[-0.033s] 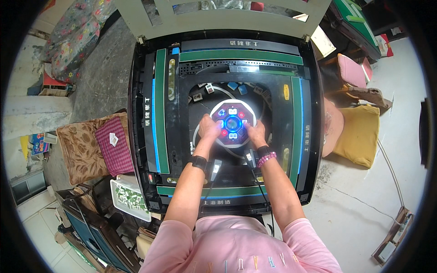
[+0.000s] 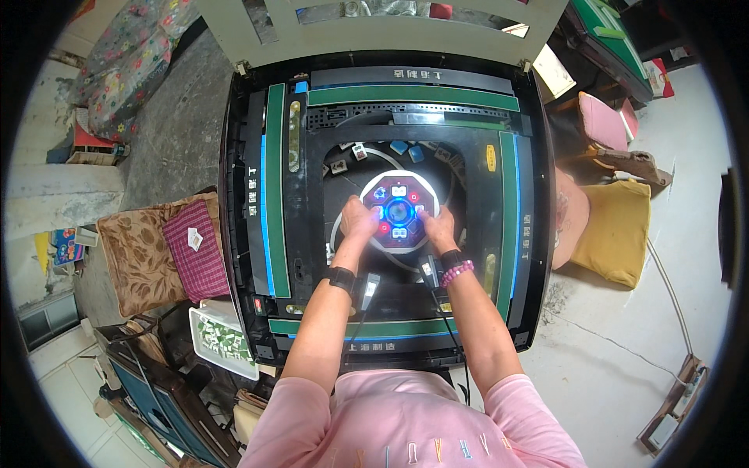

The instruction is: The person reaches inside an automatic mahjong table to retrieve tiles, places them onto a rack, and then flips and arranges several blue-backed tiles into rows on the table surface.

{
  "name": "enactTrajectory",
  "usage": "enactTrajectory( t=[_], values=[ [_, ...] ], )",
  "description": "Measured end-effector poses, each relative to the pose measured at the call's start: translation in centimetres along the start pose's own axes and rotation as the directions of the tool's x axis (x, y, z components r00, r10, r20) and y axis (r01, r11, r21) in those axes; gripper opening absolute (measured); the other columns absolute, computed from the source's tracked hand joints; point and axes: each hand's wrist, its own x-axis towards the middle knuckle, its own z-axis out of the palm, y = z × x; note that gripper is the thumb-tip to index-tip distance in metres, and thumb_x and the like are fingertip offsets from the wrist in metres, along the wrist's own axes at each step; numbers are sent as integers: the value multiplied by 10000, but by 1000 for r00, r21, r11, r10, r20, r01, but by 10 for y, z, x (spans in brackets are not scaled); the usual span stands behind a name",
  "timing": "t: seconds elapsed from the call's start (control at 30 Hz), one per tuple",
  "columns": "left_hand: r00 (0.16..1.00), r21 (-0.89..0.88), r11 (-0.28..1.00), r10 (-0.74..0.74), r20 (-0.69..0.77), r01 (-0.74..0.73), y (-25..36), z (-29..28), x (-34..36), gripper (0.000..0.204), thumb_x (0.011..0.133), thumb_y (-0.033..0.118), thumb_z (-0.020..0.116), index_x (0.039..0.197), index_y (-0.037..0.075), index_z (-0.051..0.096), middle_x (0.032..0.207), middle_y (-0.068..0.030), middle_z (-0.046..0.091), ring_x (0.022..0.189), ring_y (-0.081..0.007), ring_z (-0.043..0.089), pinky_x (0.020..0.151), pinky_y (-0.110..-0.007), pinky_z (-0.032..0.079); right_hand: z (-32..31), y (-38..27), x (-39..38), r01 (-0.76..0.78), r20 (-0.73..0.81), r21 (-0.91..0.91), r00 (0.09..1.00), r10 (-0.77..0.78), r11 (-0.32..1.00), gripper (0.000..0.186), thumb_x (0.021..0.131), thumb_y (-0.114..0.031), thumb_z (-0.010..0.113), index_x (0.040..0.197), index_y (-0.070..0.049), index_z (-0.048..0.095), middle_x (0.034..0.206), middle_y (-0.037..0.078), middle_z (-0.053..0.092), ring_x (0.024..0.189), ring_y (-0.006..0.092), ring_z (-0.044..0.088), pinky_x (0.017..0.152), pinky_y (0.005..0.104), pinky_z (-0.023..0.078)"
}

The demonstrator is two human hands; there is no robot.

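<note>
An octagonal control panel (image 2: 399, 209) with a white rim and a blue-lit round dome at its middle sits in the opening of an automatic mahjong table (image 2: 482, 226). On its left edge my left hand (image 2: 360, 221) is closed, thumb over the top. My right hand (image 2: 440, 226) grips the opposite edge the same way. Fingers under the rim are hidden. Red and blue lights glow on the panel's face. Behind it, in the dark opening, lie several mahjong tiles (image 2: 359, 152) and a pale curved tube or ring. Two blue dice-like pieces (image 2: 399, 147) are there too.
Two devices with black cables (image 2: 370, 290) lie by my wrists. A white basket of green-and-white tiles (image 2: 224, 343) stands at the lower left. Cushioned chairs flank the table, a brown one (image 2: 136, 261) and a yellow one (image 2: 616, 234). A pale slatted panel (image 2: 406, 35) stands beyond.
</note>
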Motion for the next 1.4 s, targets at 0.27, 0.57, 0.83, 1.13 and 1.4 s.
enactTrajectory(
  t=[0.27,0.57,0.83,1.13,1.4],
  values=[
    [1000,2,1000,10,-10,-10,-2,2,2,472,752,263,779,1089,-11,595,1116,-233,644,1075,-383,612,913,-440,493,2,3,2,9,-4,-10,1000,-9,1000,428,766,-232,753,1057,50,615,1029,231,672,980,335,656,876,383,488],
    [1000,-6,1000,1,3,-1,-1,1,2,477,750,262,781,1090,-15,594,1118,-238,641,1080,-385,609,918,-443,489,0,3,2,10,-6,-11,1000,-10,1000,419,766,-228,754,1051,46,616,1019,226,676,968,327,661,868,381,492],
    [1000,6,1000,-7,8,7,3,-2,-2,466,763,247,762,1104,-12,580,1121,-234,642,1075,-377,614,903,-441,497,-3,-6,-4,17,-11,-51,1000,-17,999,407,770,-218,752,1050,44,616,999,214,684,943,311,669,852,371,499],
    [1000,27,1000,7,7,-7,-3,2,3,460,772,237,743,1119,-7,562,1125,-226,641,1072,-362,619,896,-432,505,1,1,0,3,4,24,1000,-3,1000,424,768,-223,750,1063,48,610,1003,221,681,948,316,668,846,374,503],
    [1000,-7,1000,8,-6,-8,-3,2,3,462,751,254,772,1087,-9,597,1105,-235,648,1070,-379,616,913,-438,492,5,14,9,10,5,24,1000,-10,1000,440,765,-241,752,1062,49,606,1025,230,671,980,329,655,873,381,490]
  ],
)
